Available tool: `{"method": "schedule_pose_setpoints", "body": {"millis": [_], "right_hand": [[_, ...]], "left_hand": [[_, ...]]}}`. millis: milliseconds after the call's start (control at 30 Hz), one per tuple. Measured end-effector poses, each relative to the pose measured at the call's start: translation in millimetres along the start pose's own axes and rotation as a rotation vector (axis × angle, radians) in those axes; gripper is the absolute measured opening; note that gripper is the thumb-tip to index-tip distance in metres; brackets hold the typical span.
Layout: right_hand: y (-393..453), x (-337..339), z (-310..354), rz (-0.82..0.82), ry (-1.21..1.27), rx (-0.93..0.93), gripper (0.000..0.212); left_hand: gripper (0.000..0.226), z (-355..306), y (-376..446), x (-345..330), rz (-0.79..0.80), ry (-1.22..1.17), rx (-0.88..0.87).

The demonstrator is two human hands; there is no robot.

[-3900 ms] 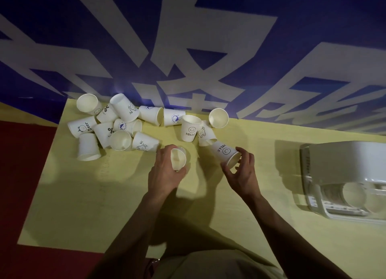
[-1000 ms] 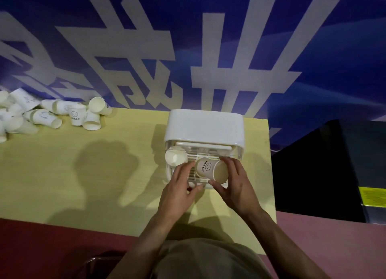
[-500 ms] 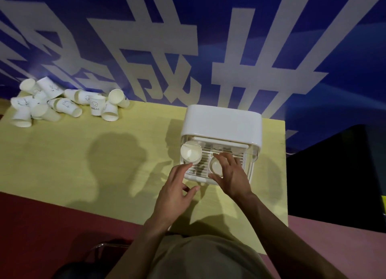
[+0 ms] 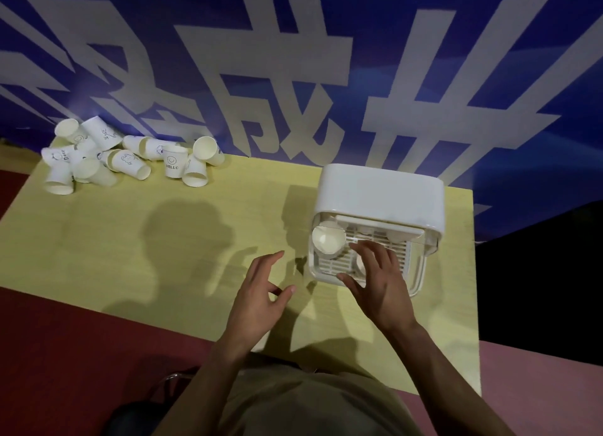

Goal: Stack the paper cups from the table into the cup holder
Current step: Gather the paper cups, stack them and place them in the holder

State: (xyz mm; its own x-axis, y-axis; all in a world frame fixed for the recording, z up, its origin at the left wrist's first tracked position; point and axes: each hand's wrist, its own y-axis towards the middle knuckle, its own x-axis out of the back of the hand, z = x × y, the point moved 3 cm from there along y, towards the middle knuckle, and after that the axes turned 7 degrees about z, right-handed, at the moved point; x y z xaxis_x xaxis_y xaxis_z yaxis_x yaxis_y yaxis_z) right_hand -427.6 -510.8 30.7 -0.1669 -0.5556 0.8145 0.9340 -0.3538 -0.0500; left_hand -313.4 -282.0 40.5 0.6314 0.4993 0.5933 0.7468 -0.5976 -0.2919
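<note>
A white cup holder (image 4: 380,194) stands at the right end of the yellow table (image 4: 163,256). One paper cup (image 4: 328,239) sits in its left slot, mouth toward me. A second cup (image 4: 360,262) lies in the slot beside it, mostly hidden behind my right hand (image 4: 380,284), whose spread fingers rest over the holder's front. My left hand (image 4: 261,297) hovers above the table just left of the holder, fingers relaxed, holding nothing. Several loose white paper cups (image 4: 130,159) lie in a heap at the table's far left.
A blue wall with large white characters (image 4: 293,76) rises directly behind the table. Red floor (image 4: 65,337) lies to the left and near side. A dark area (image 4: 538,288) sits right of the table's edge.
Both hands carried a cup each from the heap to the holder and placed them in its slots. In the last half second my left hand drew back left, and my right hand's fingers spread off the cup.
</note>
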Motion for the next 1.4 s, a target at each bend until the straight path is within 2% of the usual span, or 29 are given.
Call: {"method": "schedule_pose_setpoints", "body": {"millis": [267,400,633,833,1000,1200,1400], "right_hand": [[60.2,-44.3,129.2,0.032,0.074,0.072,0.055],[108.0,-87.6,191.8,0.038,0.060,0.043,0.056],[196.9,-174.6,285.9,0.114,0.040,0.048,0.062],[266.4,-222.8,351.7,0.130,0.067,0.071,0.061],[309.6,-252.2,377.8,0.158,0.083,0.090,0.059],[351.5,-279.9,385.5,0.235,0.022,0.115,0.064],[390.0,-305.9,395.0,0.288,-0.051,0.114,0.066]], "left_hand": [[0.065,73.2,27.2,100.6,-0.077,-0.081,0.018],[0.066,132.8,44.2,182.0,-0.104,-0.092,0.038],[0.064,250.6,73.5,338.2,-0.248,-0.094,0.081],[0.069,322.2,117.5,435.7,-0.372,-0.013,0.085],[0.077,361.7,174.6,469.7,-0.353,0.049,0.174],[0.089,389.1,225.5,465.7,-0.250,0.118,0.247],[0.088,396.6,248.3,455.8,-0.256,0.075,0.202]]}}
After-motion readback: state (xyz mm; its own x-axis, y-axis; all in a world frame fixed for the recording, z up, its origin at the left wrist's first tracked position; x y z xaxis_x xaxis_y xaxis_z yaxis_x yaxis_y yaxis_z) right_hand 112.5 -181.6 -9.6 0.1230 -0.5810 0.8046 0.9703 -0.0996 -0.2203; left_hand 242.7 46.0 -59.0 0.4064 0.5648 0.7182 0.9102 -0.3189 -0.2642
